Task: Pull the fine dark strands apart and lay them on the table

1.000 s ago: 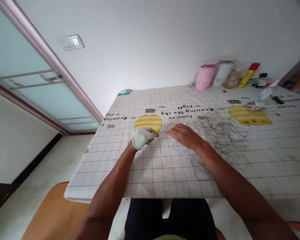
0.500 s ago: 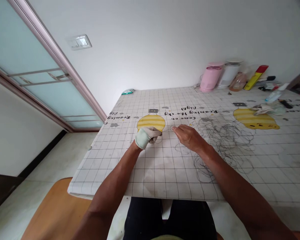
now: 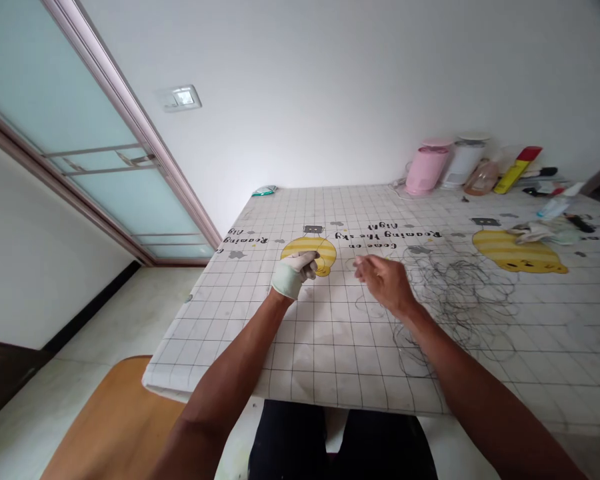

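From my seat I see the left hand (image 3: 294, 273), in a pale glove, curled shut over the yellow bulb print near the middle of the frame; I think it pinches the end of a thin strand, though the strand itself is too fine to make out there. The right hand (image 3: 386, 281), bare, hovers just right of it with fingers loosely bent and tips drawn together, and I cannot tell whether anything is caught between them. The tangle of thin dark wire (image 3: 455, 290) lies spread in loose loops on the desk (image 3: 330, 353), right of centre, running under the right forearm toward the near edge. I judge this wire light, springy and apt to snag on itself, so I would take it at a free end or a single loop, pinched firmly between fingertips, and not grab the mass. A pink container (image 3: 425, 170) and bottles stand at the upper right.
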A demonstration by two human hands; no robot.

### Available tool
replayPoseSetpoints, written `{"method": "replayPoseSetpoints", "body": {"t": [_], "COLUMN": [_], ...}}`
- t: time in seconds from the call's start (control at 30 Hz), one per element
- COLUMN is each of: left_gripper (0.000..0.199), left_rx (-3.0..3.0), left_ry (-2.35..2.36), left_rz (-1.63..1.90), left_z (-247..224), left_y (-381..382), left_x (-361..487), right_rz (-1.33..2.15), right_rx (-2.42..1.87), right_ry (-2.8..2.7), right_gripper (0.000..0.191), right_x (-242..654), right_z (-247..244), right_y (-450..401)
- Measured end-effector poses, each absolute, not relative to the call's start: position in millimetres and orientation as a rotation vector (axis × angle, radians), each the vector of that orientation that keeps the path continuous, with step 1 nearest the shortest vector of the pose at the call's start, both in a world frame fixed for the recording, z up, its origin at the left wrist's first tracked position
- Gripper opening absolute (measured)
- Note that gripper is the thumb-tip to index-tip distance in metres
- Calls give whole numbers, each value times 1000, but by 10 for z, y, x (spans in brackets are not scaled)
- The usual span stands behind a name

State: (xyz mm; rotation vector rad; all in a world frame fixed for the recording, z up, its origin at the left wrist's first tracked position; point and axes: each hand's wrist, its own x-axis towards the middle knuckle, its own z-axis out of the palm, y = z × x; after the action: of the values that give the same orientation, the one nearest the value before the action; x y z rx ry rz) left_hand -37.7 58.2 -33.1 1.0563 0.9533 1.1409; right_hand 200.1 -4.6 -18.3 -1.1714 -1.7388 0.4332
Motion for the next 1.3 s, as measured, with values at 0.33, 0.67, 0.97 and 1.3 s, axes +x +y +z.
{"method": "replayPoseSetpoints", "body": {"t": [0.33, 0.67, 0.97, 1.3], "left_gripper": [30, 17, 31, 35], "left_rx": [1050, 942, 1004, 998], "left_ry": [835, 953, 968, 951], "left_rz": [1092, 1111, 1069, 1076], "left_z": [-382, -363, -343, -252], "left_y": [390, 318, 370, 384], "left_x": [-81, -33, -143, -242], "right_rz": [1134, 563, 529, 549], "right_rx": [-1090, -1244, -1327, -1382], "right_ry": [-1516, -1760, -1798, -1831], "right_gripper": [47, 39, 40, 40], "right_x": [1553, 1647, 1727, 1737], "right_z": [-358, -342, -407, -460], "right_y": [-145, -146, -59, -41]}}
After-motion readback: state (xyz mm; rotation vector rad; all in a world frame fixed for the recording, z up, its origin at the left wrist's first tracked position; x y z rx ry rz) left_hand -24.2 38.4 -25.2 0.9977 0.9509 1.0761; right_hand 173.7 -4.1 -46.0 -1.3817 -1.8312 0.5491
